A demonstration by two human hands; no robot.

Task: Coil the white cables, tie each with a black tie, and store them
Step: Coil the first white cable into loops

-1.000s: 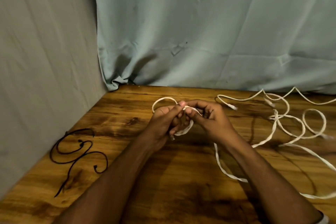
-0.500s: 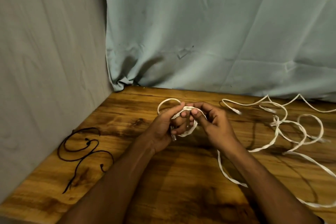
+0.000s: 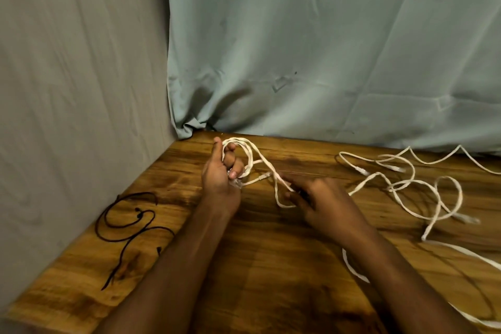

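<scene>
A: Left hand (image 3: 221, 176)?
B: Grip closed round white cable (image 3: 245, 149) coil, over the desk (image 3: 271, 279).
A: Right hand (image 3: 322, 203)?
B: Blurred; fingers pinch the strand. Cable tail runs off frame.

Seen from the head camera, looking down at a brown wooden tabletop with dark grain (image 3: 271, 266); backed by a pale blue-green cloth curtain (image 3: 325, 49) and, at left, a grey fabric wall (image 3: 76, 62). Left hand (image 3: 221, 173) raised near the far corner, fingers curled round a small loop of flat white cable (image 3: 250, 156), clear plug end showing at its heel; right hand (image 3: 322, 198) just to the right, slightly blurred, fingers pinching the same cable where it runs out of the loop. More loose white cables tangled (image 3: 406, 184) at right, well apart from both hands; thin black cord ties (image 3: 130, 222) lying curled near the left edge.
</scene>
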